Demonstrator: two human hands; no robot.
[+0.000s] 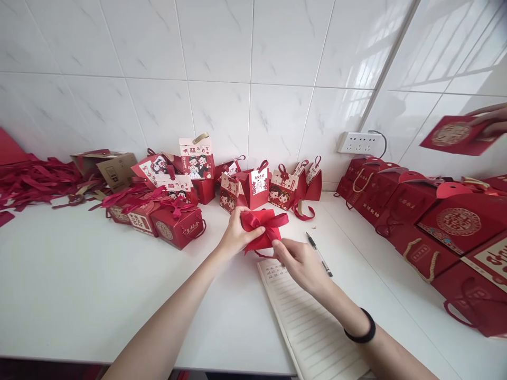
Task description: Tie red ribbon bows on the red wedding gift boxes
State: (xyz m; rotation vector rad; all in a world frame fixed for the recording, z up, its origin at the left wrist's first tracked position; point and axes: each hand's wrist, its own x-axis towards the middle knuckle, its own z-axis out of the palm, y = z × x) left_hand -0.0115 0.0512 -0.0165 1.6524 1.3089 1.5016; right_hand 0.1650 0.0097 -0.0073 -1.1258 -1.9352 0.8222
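A small red gift box [257, 245] with a red ribbon bow [273, 224] on top is held at the centre, above the white table. My left hand [238, 232] wraps round its left side, thumb pressed on the bow's knot. My right hand [295, 258] pinches the ribbon at the box's front right, fingers closed; the piece of ribbon in the pinch is mostly hidden. Beneath my right hand lies an open lined notebook [312, 322] with some handwriting. A black pen [319, 254] rests just right of it.
Several red boxes with bows [178, 227] stand to the left, printed boxes [283, 186] along the wall. Large red gift boxes [447, 221] line the right. Loose ribbons [39, 182] heap at far left. A power strip [361, 142] and another person's hand [491, 120] with a red card are at right.
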